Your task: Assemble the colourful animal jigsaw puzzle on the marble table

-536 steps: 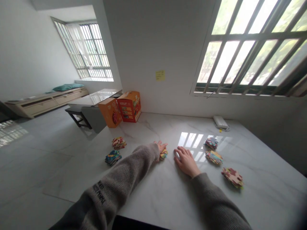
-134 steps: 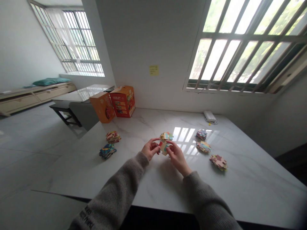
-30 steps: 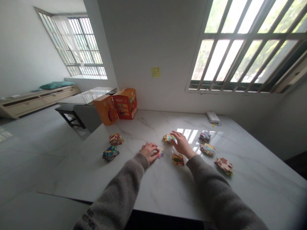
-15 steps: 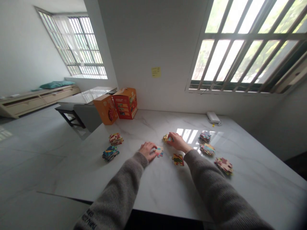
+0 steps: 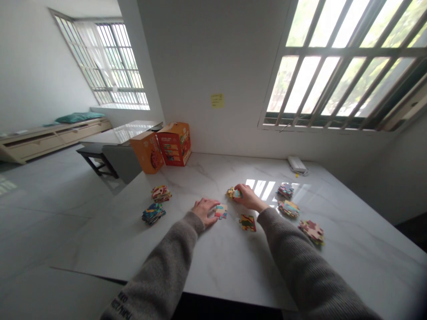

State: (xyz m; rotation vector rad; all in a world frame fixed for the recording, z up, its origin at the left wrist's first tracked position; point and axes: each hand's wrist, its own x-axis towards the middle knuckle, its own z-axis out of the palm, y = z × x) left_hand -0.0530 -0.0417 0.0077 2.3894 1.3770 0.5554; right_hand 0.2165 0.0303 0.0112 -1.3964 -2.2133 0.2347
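My left hand (image 5: 205, 211) rests on the white table beside a cream, blue and red puzzle piece (image 5: 221, 212). Its thumb and fingers are spread apart at the piece's left edge. A little farther off, my right hand (image 5: 246, 196) is closed on a puzzle piece with a light-blue patch (image 5: 237, 194), at a small pile of yellowish puzzle pieces (image 5: 230, 192). The palm side of this hand is hidden. Below it, a red, yellow and dark green puzzle piece (image 5: 247, 223) lies by itself, close to my right sleeve.
On the left are a red-and-cream stack of pieces (image 5: 161, 194) and a blue-green stack (image 5: 154, 213). Three more stacks (image 5: 285, 190), (image 5: 288, 208), (image 5: 311, 231) line the right. An orange-red box (image 5: 175, 144) stands at the back left, a white power strip (image 5: 296, 164) at the back right.
My left hand has shifted slightly left, and its thumb and fingers have parted from the cream, blue and red piece. The right hand has hardly moved.
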